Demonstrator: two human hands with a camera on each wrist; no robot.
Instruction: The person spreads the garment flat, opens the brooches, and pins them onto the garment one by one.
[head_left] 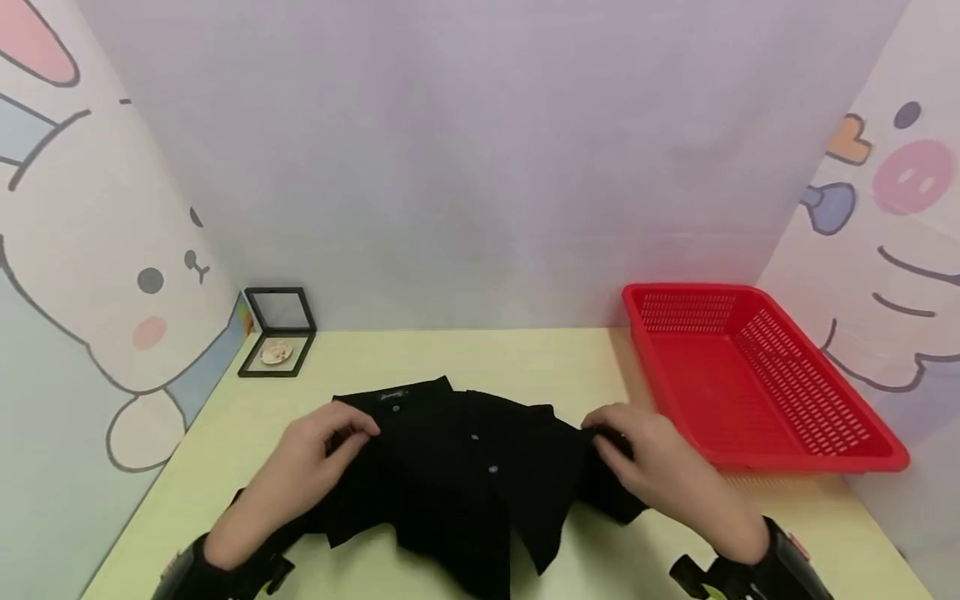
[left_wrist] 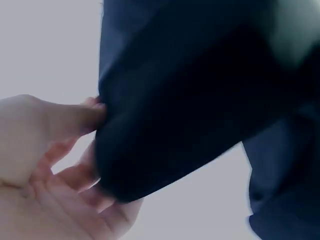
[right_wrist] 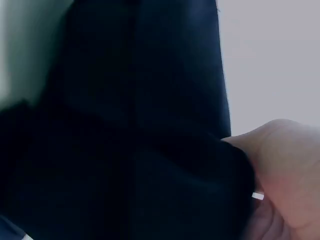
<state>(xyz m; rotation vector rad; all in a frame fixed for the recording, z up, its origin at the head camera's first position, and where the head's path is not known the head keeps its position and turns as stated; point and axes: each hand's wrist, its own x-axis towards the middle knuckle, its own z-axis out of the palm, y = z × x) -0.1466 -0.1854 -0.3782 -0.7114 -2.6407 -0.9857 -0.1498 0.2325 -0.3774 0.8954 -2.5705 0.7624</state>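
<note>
A black button-up shirt [head_left: 450, 454], with pale buttons down its front and a label at the collar, spreads over the near middle of the table. By thumb and fingers, my left hand [head_left: 318, 446] pinches its left side near the shoulder. At the opposite shoulder my right hand [head_left: 656, 454] grips the cloth, fingertips partly hidden by it. The left wrist view has the shirt [left_wrist: 165, 110] hanging from the thumb and fingers of the left hand [left_wrist: 55, 160]. Dark cloth [right_wrist: 125, 125] fills most of the right wrist view beside the right hand [right_wrist: 285, 170].
A red plastic basket [head_left: 825, 367] with perforated walls stands at the right, close to my right forearm. In the back left corner sits a small black-framed case [head_left: 273, 333], opened up, with a pale round item inside. Curtain walls with cartoon animals surround the pale yellow table [head_left: 450, 354].
</note>
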